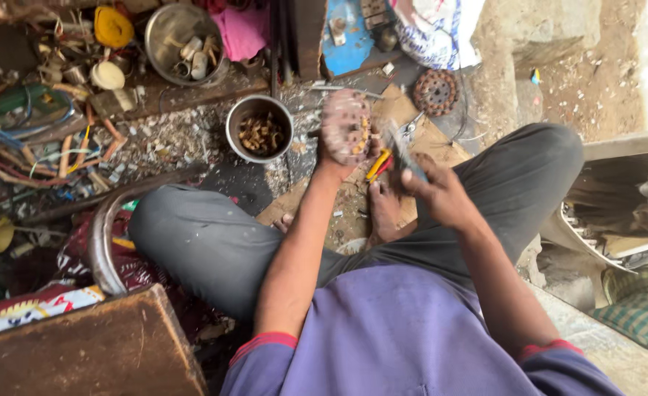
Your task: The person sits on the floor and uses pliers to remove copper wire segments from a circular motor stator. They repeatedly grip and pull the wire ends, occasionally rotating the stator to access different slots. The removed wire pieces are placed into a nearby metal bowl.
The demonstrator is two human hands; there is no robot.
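Going left to right from where I sit cross-legged on the floor: at nine o'clock lies a tangle of wires and cut cable ends (38,139), and past it, toward eleven o'clock, a steel bowl (184,40) with pale odds and ends in it. Nearer in, at about eleven o'clock from my left hand, stands a smaller metal cup (259,128) filled with brown scrap bits.

My left hand (342,147) holds a round motor stator (346,126) up on edge, its flat face turned toward me; my fingers are wrapped around its lower rim from behind, gripping it firmly. The picture is blurred here, so I cannot make out its windings.

The stator lies at ten o'clock from my right hand (438,192), just beside it. That hand is closed around a slim grey tool (401,150) whose long axis runs toward eleven o'clock, its tip near the stator's right edge. The right hand is the nearer one to that edge. Yellow-handled pliers (377,165) lie on the board between the two hands, by my bare foot (385,213).

At one o'clock, well apart, a second dark round stator (435,92) rests on the floor.
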